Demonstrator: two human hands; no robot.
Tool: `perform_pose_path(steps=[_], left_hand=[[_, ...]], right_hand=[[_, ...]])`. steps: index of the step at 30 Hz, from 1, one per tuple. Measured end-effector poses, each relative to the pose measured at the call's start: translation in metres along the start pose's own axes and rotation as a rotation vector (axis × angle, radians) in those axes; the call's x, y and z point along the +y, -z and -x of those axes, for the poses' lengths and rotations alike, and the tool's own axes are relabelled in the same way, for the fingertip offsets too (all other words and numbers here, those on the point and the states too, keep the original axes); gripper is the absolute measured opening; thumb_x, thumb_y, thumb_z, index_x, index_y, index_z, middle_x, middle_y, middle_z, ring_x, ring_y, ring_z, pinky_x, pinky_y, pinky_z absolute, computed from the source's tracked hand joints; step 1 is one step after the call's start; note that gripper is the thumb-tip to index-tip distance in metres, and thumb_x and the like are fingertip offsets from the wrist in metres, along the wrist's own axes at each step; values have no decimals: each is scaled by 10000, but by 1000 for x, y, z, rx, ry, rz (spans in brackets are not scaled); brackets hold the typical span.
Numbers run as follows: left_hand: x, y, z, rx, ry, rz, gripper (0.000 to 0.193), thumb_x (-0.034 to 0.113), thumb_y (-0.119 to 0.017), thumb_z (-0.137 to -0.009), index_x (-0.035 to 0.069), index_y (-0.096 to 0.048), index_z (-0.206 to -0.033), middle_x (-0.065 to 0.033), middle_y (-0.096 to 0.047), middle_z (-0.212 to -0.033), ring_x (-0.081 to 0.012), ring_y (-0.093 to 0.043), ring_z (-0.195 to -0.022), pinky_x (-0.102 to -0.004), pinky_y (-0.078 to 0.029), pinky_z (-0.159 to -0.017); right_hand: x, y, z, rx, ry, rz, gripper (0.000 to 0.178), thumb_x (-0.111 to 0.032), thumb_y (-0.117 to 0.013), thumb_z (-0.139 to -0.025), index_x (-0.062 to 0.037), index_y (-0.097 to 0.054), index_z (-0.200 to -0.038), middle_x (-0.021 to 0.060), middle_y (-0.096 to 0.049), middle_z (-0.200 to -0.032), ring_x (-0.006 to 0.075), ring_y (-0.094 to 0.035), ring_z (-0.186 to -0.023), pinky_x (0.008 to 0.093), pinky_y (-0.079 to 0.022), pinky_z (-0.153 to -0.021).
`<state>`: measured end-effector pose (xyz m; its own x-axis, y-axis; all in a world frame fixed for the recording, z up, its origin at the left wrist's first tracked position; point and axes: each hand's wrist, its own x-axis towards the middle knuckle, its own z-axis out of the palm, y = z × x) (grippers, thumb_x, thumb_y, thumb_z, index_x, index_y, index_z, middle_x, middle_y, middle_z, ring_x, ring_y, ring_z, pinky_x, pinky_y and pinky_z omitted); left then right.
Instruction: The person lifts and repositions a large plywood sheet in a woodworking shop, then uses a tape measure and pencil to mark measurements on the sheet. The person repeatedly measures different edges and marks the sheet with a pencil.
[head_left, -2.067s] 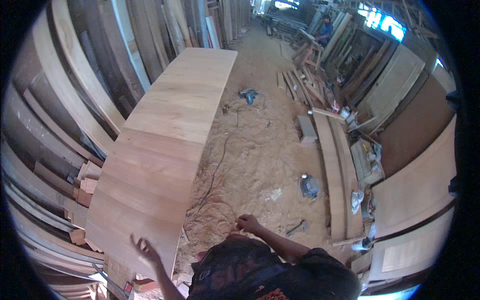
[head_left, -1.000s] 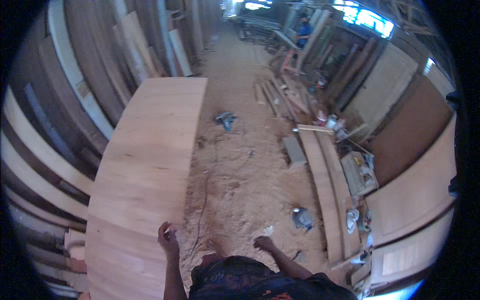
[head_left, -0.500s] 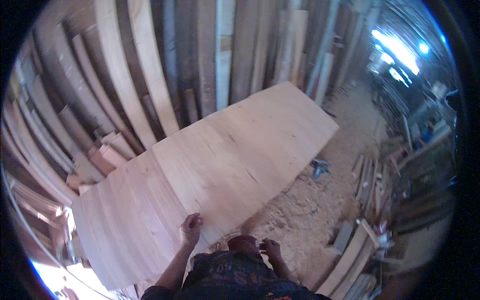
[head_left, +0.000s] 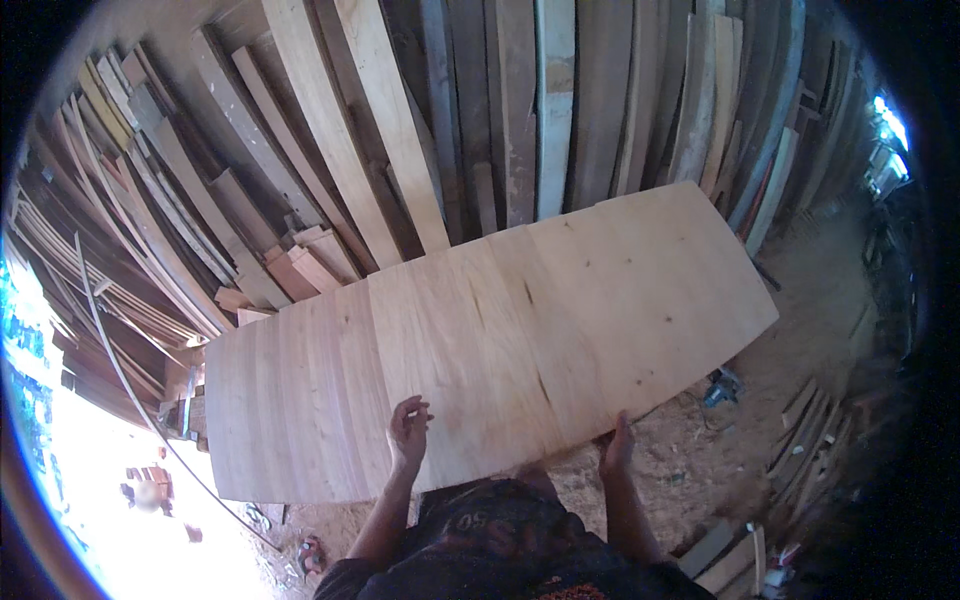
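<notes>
A wide pale wooden panel (head_left: 480,340) made of boards side by side spans the middle in front of me, its ends slightly curved. My left hand (head_left: 408,430) is above the panel's near part, fingers loosely bent and apart, nothing in them. Whether it touches the wood I cannot tell. My right hand (head_left: 617,450) is at the near edge, right of my body, with one digit up against the edge and the other fingers partly hidden below it; it appears to grip the panel.
Long planks (head_left: 520,130) lean upright along the wall behind the panel. A teal power tool (head_left: 720,388) lies on the shaving-covered floor to the right, near a pile of wood strips (head_left: 805,440). A red tool (head_left: 311,555) is on the floor at lower left, beside a long thin strip (head_left: 135,375).
My view has turned to the right-to-left, so the panel sits lower and further right. My right hand has risen from beside my body to the panel's near edge. The left stays over the panel.
</notes>
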<state>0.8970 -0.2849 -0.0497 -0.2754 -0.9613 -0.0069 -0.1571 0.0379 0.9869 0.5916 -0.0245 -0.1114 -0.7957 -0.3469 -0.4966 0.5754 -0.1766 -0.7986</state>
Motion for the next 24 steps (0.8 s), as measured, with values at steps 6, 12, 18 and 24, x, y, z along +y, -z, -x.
perform_pose_path(steps=[6,12,18,24], left_hand=[[-36,7,-139,-40,-336,-150,353,107,-707,-931,43,-621,-1268,-77,-690,-1146,-172,-693,-896,-264,-562,-705],[-93,14,-327,-111,-584,-464,689,163,-770,-882,57,-430,-1472,-148,-506,-1443,-311,-424,-1371,-458,-356,-1140],[-72,-2,-409,-193,-529,-850,680,346,-751,-882,18,-487,-1415,-232,-602,-1302,-428,-558,-1224,-513,-446,-1040],[-32,-23,-417,-443,-386,-1063,637,579,-484,-1001,-12,-706,-914,-283,-696,-890,-487,-672,-909,-574,-514,-801]], right_hand=[[-6,-15,14,66,-77,-44,485,-524,-566,-1015,-85,-612,-1215,52,-671,-1082,196,-650,-927,379,-525,-776],[-16,-35,40,95,-44,220,428,-446,-595,-1018,-54,-618,-1187,69,-675,-1032,185,-653,-886,371,-557,-776],[-10,-53,52,206,-67,177,433,-413,-602,-1025,-31,-624,-1228,89,-703,-1105,207,-697,-951,393,-595,-811],[-3,-51,42,256,-60,217,490,-444,-591,-1029,-10,-618,-1255,93,-705,-1131,217,-710,-952,395,-607,-822]])
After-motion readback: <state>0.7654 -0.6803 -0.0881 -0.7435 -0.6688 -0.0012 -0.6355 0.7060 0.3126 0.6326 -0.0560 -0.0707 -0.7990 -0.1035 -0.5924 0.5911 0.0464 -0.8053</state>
